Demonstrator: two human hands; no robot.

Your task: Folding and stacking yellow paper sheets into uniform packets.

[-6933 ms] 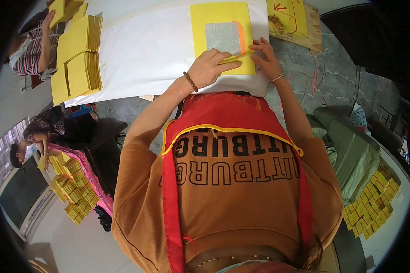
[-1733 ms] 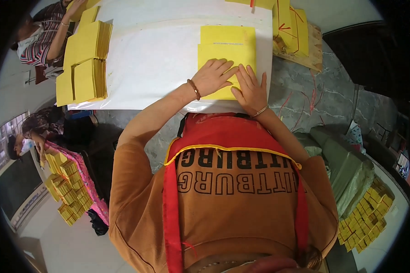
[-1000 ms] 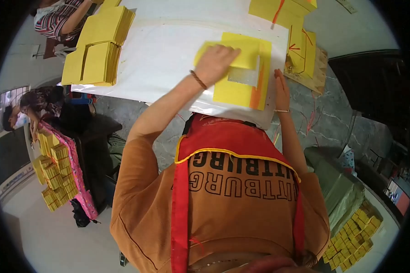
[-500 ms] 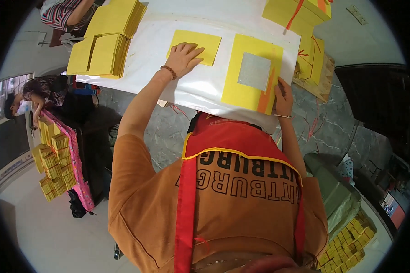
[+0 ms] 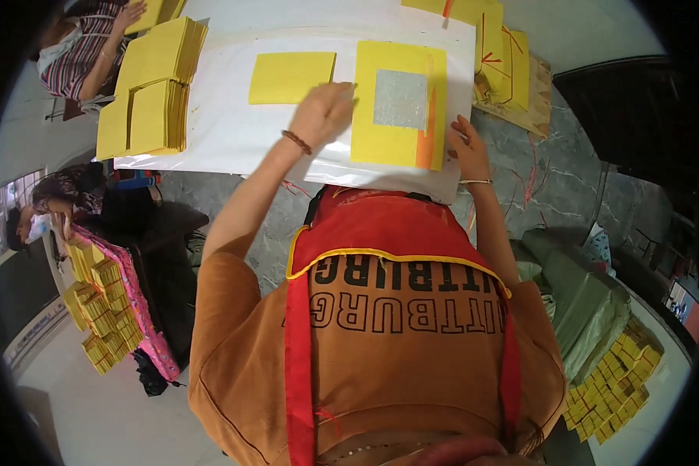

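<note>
My left hand [image 5: 324, 113], a beaded bracelet at its wrist, is over the white table top between two yellow pieces. To its upper left lies a small yellow folded sheet [image 5: 287, 76]. On its right side is a larger yellow sheet [image 5: 398, 144] with a grey-silver square [image 5: 401, 99] and an orange strip [image 5: 426, 147] on it. Motion blurs the left fingers, and I cannot make out anything held. My right hand [image 5: 469, 151] is just beside the large sheet's right edge, its fingers apart and holding nothing I can see.
Stacks of yellow folded paper [image 5: 157, 116] stand at the white table's [image 5: 233, 147] left end. Red-tied yellow bundles [image 5: 509, 74] sit at the far right. A person in a striped top [image 5: 85, 62] works at the upper left; another person [image 5: 66, 190] is below, near more yellow bundles [image 5: 105, 311].
My left hand has come off the small folded sheet and moved right, toward the large sheet. My right hand's fingers have spread. The whole view has shifted a little.
</note>
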